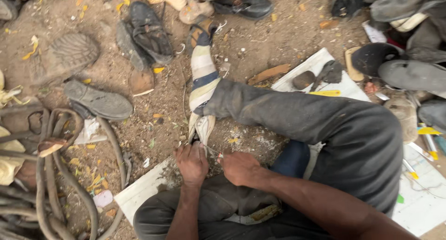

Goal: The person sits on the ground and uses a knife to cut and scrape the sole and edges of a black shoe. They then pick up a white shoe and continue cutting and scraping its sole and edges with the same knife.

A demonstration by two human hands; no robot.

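I sit on the ground with my legs in dark trousers [325, 124] crossed. A worn white shoe [200, 127] lies toe-down in front of me, below a foot in a striped sock [202, 75]. My left hand [191, 163] grips the shoe's near end. My right hand [238, 167] is closed beside it, pinching a small thin tool or thread at the shoe; what it holds is too small to tell.
Old shoes and soles [147, 33] lie scattered on the dirt at the back and left. Rubber strips [55, 175] curl at the left. A white board [320, 65] under me carries a stone [303, 79] and scraps. More shoes [409, 72] pile at the right.
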